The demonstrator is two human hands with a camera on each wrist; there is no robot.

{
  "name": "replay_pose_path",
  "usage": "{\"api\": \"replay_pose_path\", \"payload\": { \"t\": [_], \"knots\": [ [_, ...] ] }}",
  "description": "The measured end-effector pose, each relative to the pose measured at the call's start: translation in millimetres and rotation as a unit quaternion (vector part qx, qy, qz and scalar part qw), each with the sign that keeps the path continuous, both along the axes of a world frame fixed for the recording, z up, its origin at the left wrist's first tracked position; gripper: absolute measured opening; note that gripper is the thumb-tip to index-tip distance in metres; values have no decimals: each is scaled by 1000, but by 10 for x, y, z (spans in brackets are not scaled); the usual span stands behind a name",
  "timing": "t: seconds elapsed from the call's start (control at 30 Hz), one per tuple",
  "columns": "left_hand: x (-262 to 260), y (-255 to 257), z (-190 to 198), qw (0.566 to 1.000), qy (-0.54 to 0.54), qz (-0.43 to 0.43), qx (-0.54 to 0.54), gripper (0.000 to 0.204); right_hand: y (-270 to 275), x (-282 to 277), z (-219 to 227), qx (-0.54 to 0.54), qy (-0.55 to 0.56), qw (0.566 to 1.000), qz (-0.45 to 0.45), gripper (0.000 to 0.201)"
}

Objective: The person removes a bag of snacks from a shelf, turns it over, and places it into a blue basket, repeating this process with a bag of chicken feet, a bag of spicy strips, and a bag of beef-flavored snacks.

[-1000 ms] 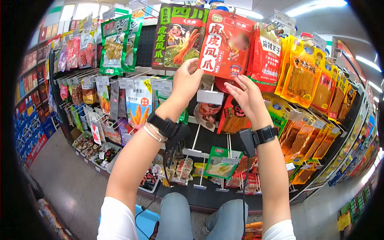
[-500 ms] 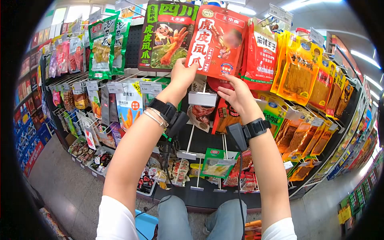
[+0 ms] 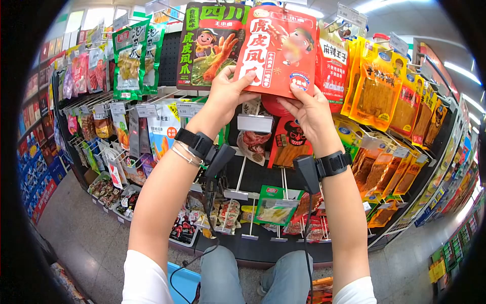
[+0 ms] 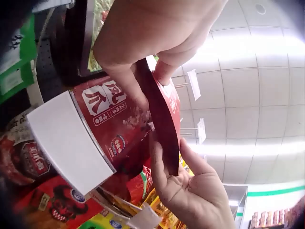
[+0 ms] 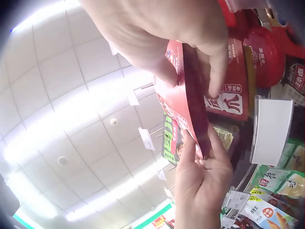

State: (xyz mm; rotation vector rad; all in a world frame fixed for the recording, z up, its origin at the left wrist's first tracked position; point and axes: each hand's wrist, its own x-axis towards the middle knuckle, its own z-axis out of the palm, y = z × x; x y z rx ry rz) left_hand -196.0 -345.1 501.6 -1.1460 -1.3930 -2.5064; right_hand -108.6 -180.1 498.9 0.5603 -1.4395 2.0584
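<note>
A red snack bag (image 3: 276, 48) with white Chinese lettering and a cartoon figure is at the front of the rack. My left hand (image 3: 229, 95) pinches its lower left corner, thumb on the front and fingers behind. At the lower right corner, my right hand (image 3: 310, 112) pinches the bag the same way. In the left wrist view the bag's bottom fold (image 4: 164, 126) runs between both hands, tilted out from a matching red bag (image 4: 107, 112) behind it. To its left hangs a dark green snack bag (image 3: 210, 48).
A white price tag (image 3: 254, 123) projects just below the hands. Yellow snack bags (image 3: 378, 86) hang at the right, green pickled-food bags (image 3: 130, 61) at the left. Metal hooks with tags stick out lower down. A blue container (image 3: 183, 281) is by my legs.
My right hand has moved in from beside the bag and now pinches its lower right corner. The bag's bottom is drawn out toward me. My left hand keeps its hold on the left corner.
</note>
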Motion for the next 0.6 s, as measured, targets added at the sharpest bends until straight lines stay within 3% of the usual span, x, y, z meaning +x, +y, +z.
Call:
{"api": "replay_pose_path", "payload": {
  "t": [0.33,0.47,0.5,0.6],
  "knots": [
    [419,-229,-157,998,34,-42,13,37,-198,464,-156,31,49,998,-18,30],
    [609,-445,-603,994,44,-97,-22,44,-343,710,-585,31,3,999,-8,33],
    [649,-529,-754,994,28,-75,-75,42,-392,788,-725,29,-21,999,7,34],
    [959,-632,-1188,993,-69,-81,-59,40,-417,918,-1286,49,-108,993,-18,38]
  ]
}}
